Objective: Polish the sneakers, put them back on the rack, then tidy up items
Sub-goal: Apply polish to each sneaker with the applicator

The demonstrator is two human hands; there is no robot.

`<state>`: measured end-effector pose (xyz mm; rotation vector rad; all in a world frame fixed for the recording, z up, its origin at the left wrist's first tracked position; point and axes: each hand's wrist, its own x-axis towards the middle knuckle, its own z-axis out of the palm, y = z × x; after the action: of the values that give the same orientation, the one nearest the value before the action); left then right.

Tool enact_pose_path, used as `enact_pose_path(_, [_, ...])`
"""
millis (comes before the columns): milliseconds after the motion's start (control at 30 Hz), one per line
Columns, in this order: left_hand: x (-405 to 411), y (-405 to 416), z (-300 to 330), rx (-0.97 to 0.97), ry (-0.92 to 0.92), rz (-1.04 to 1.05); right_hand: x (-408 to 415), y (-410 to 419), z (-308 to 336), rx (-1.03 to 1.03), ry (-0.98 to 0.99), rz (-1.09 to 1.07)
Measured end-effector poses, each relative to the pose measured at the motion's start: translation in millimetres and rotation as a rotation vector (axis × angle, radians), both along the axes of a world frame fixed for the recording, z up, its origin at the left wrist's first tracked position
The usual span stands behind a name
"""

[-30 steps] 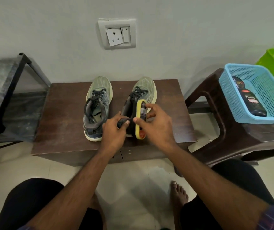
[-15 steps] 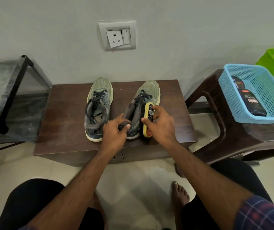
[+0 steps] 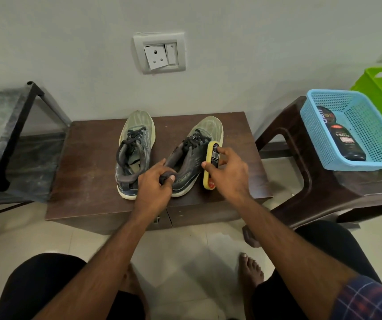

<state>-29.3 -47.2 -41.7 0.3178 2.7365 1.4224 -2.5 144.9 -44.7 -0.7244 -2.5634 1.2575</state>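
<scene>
left hand (image 3: 154,184): grips the heel collar of the right-side sneaker (image 3: 193,155), likely to steady it
right hand (image 3: 228,168): holds the yellow sponge applicator (image 3: 210,165) against that sneaker's outer side (polishing stroke, I judge)
other sneaker (image 3: 134,151): just beside, on the brown bench (image 3: 88,172)
blue basket (image 3: 356,121): holds polish bottles, well apart on the right

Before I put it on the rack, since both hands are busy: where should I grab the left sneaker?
Take the left sneaker by its heel collar, coming from the near side. The heel points toward you, the opening faces up, and a thumb can hook inside, as the left hand does on the other sneaker.
</scene>
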Motion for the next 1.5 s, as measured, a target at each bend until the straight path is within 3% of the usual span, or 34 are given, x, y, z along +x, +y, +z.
enact_pose_path(133, [2.5, 10.2, 7.0, -0.231, 0.221, -0.025, 0.2, -11.6, -2.0, 0.037, 0.0, 0.154])
enact_pose_path(267, [11.0, 27.6, 7.9, -0.41, 0.57, -0.126, -4.3, -1.6, -11.0, -0.037, -0.064, 0.05])
enact_pose_path(367, [9.5, 39.2, 7.7, -0.509, 0.474, -0.101, 0.4, 2.2, -8.3, 0.025, -0.009, 0.003])
enact_pose_path(500, [-1.0, 48.3, 4.4, -0.708, 0.32, -0.026, 8.0, -7.6, -9.5, 0.101, 0.107, 0.155])
enact_pose_path(567, [-2.1, 50.4, -1.8, -0.741, 0.362, -0.032, 7.6, -10.9, -18.3, 0.123, 0.104, 0.209])
enact_pose_path(733, [-1.8, 36.2, -32.2, -0.738, 0.589, -0.173, -1.2, 13.4, -23.4, 0.072, -0.027, 0.022])
enact_pose_path(867, [6.6, 21.4, -41.5, -0.753, 0.732, -0.192, 12.2, -1.6, -14.6, 0.103, 0.088, 0.112])
enact_pose_path(1000, [9.5, 15.0, -44.0, -0.783, 0.767, -0.235, 16.0, -13.3, -21.6, 0.189, 0.111, 0.251])
enact_pose_path(1133, [7.0, 12.7, -42.7, -0.778, 0.751, -0.27, -0.6, 6.5, -26.4, 0.168, -0.021, 0.06])
enact_pose_path(1200, [5.7, 11.1, -42.7, -0.771, 0.735, -0.289, 2.2, 5.0, -23.6, 0.189, 0.004, 0.031])
enact_pose_path(1367, [2.7, 11.6, -40.7, -0.775, 0.708, -0.279, 14.9, -17.9, -24.4, 0.291, 0.1, 0.303])
enact_pose_path(1500, [0.7, 11.3, -40.7, -0.792, 0.697, -0.306, -7.8, 10.5, -19.8, 0.243, -0.052, 0.115])
